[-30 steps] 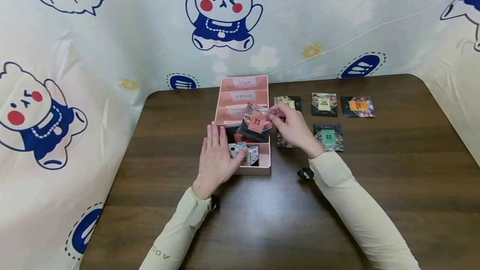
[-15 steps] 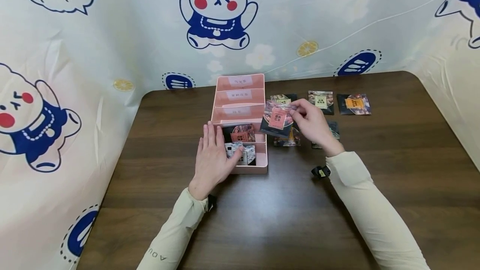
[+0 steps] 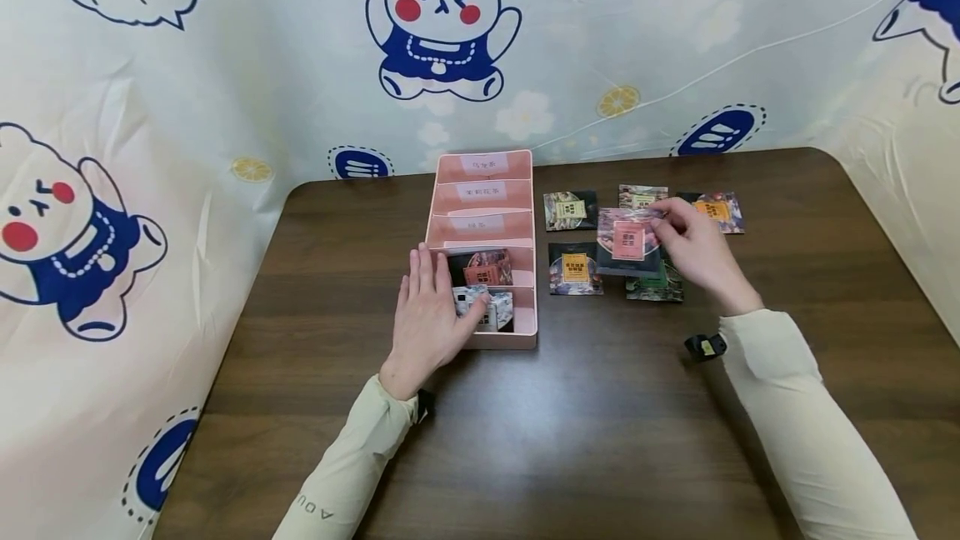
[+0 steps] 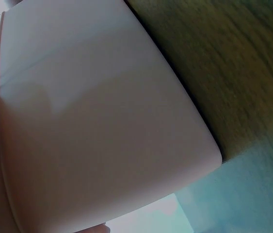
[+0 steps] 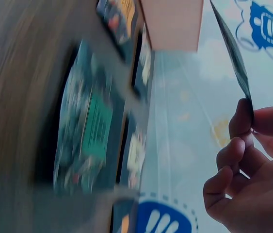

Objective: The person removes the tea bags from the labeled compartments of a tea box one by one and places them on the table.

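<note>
Between thumb and fingers my right hand [image 3: 701,252] pinches the right edge of a dark tea sachet with a red label [image 3: 624,236]. It is raised over the sachets on the table; the right wrist view shows the held sachet [image 5: 233,53] edge-on. My left hand [image 3: 429,327] rests along the left rim of a pink divided box [image 3: 500,342], fingers straight, thumb over the front compartment. Red-labelled sachets [image 3: 487,267] lie in the compartment second from the front, and grey-white sachets [image 3: 501,308] in the front one. The box's pink side [image 4: 107,121] fills the left wrist view.
Right of the box lie an orange-labelled sachet [image 3: 575,268], a light-green-labelled one [image 3: 570,211], and another orange-labelled one [image 3: 712,208]. A green-labelled sachet [image 3: 662,286] and a pale-labelled one [image 3: 641,192] are partly covered by the held sachet. A printed curtain [image 3: 600,23] hangs behind the table.
My right hand has carried the red-labelled sachet rightward, from above the box to above the sachets on the table. My left hand has stayed on the box.
</note>
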Available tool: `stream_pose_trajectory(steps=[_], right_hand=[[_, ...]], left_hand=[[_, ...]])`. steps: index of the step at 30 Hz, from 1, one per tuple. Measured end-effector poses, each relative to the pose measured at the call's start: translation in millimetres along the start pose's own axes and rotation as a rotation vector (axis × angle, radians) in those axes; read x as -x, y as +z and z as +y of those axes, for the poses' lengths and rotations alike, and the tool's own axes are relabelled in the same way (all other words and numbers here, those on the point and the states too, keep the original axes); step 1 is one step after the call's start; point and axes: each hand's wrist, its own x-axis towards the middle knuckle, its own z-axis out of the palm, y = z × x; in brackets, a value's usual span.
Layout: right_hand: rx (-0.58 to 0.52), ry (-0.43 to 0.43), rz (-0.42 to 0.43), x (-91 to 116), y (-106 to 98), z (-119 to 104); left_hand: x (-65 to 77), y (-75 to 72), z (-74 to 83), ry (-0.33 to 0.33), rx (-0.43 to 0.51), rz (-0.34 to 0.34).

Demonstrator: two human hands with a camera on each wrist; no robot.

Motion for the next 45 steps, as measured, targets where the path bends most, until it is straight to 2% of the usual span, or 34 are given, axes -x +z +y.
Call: stream_pose_trajectory(steps=[7,15,22,30,38,45], right_hand=[[0.082,0.055,0.050,6.5,-24.4,19.1],[0.136,0.126,0.024,13.7,-48.4,35.0],[0.165,0.154,0.008,17.4,-64.1,45.1],[0.201,0.163,-0.042,18.2,-74.1,57.3],[0.251,0.197,-0.172,16.9,-83.4,78.3],[0.265,0.214,-0.230,16.4,-86.2,92.1]], left_hand=[[0.1,0.6,-0.2,0.001,-0.004,0.006],[-0.1,1.0,-0.4,0.002,0.001,0.006],[0.7,0.1,-0.2,0.004,-0.005,0.016],[0.4,-0.1,-0.1,0.008,-0.004,0.014],[0.6,0.1,0.0,0.011,-0.008,0.020],[0.4,0.2,-0.4,0.011,-0.004,0.011]])
